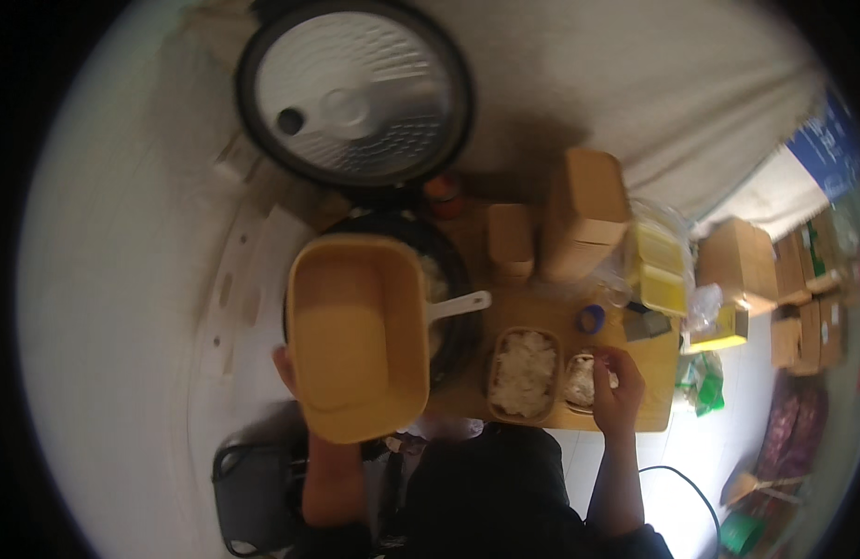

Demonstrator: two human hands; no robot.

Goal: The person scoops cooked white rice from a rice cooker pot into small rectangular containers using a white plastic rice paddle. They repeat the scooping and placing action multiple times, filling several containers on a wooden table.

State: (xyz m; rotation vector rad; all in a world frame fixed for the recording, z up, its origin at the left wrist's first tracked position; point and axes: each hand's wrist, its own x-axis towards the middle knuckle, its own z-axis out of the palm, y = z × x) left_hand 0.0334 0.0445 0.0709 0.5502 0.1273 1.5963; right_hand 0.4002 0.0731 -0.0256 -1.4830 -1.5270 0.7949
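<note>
My left hand (286, 374) holds up an empty brown paper food container (360, 335) by its left side, above a large rice cooker (461, 293) whose lid (353, 98) stands raised. A white plastic paddle handle (460, 306) sticks out from behind the container; its blade is hidden. Cooked rice shows partly inside the cooker. On the wooden table (653, 412), a container filled with rice (525, 375) lies right of the cooker. My right hand (618, 384) is at a smaller container of rice (580, 381), its fingers on the right rim; whether they grip it is unclear.
Stacks of brown paper containers (587, 209) stand at the table's back, beside yellow containers (660, 269) in clear plastic. A blue tape roll (591, 319) and a grey block (646, 325) lie nearer. Cardboard boxes (737, 265) stand at right; a black chair (255, 496) is at lower left.
</note>
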